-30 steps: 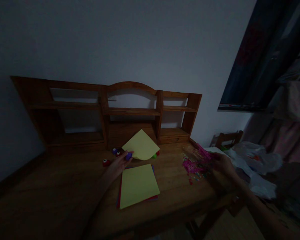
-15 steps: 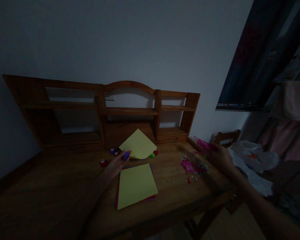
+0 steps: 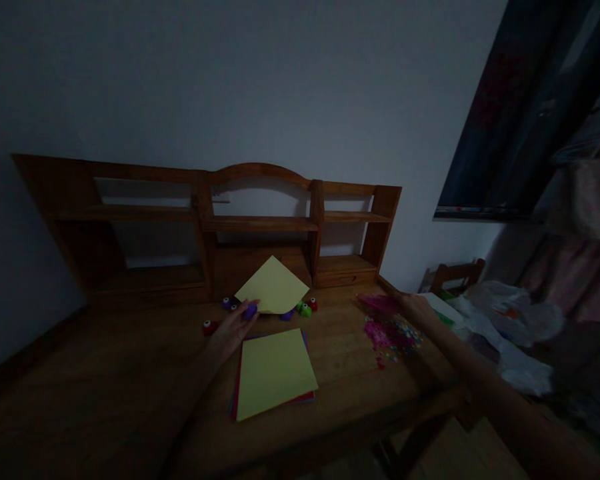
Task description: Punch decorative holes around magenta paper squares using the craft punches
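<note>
The room is dim. My left hand (image 3: 233, 327) pinches a purple paper punch (image 3: 251, 311) together with a loose yellow sheet (image 3: 273, 287), lifted above the wooden desk (image 3: 105, 373). Below it lies a stack of coloured paper (image 3: 275, 372) with a yellow sheet on top. My right hand (image 3: 416, 308) reaches over the desk's right side and grips a pink piece (image 3: 379, 303), blurred, just above a heap of pink and mixed paper bits (image 3: 391, 333).
Small punches lie by the hutch: red (image 3: 210, 327), purple (image 3: 227, 303), green (image 3: 305, 309). A wooden shelf hutch (image 3: 260, 223) lines the desk's back. A chair back (image 3: 453, 273), white plastic bags (image 3: 510, 320) and a dark curtain (image 3: 525, 120) fill the right.
My right hand has moved from the near right of the scrap heap to its far side, carrying the pink piece leftward. The left hand and yellow sheet barely shifted.
</note>
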{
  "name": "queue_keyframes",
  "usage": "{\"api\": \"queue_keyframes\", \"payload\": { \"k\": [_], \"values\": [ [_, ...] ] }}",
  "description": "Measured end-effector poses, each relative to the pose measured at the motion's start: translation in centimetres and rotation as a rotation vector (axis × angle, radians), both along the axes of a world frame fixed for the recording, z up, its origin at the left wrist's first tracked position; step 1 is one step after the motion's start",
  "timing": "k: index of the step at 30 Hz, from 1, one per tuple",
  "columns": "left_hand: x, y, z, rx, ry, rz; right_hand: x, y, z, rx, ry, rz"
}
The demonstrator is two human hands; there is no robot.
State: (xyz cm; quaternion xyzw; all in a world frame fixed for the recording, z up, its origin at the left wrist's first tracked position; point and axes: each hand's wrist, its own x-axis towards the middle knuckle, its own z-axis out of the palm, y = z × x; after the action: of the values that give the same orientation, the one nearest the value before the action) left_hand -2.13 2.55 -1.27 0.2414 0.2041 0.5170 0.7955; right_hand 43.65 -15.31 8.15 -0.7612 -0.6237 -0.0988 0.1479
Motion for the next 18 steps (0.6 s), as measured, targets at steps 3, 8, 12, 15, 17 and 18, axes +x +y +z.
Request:
{"api": "queue_keyframes", "payload": {
  "k": [3,8,12,15,17,18],
  "values": [
    [0.3,-0.3,0.6,-0.016,0.056,0.07,0.8,0.2,-1.2,-0.028,-0.04,0.017],
    [0.5,-0.5,0.9,-0.044,0.068,0.061,0.9,-0.5,-3.4,-0.095,-0.012,0.157],
    [0.5,-0.5,0.9,-0.029,0.059,0.055,-1.6,-1.5,-3.5,-0.142,0.074,0.335],
    [0.5,-0.8,1.2,-0.031,0.086,0.07,-3.7,-1.5,-3.4,-0.168,0.085,0.409],
    [0.6,-0.9,1.4,-0.05,0.094,0.097,-4.7,-1.2,-3.8,-0.193,0.058,0.431],
    [0.6,-1.0,1.5,-0.061,0.094,0.106,-5.0,-1.0,-4.1,-0.206,0.048,0.433]
  ]
}}
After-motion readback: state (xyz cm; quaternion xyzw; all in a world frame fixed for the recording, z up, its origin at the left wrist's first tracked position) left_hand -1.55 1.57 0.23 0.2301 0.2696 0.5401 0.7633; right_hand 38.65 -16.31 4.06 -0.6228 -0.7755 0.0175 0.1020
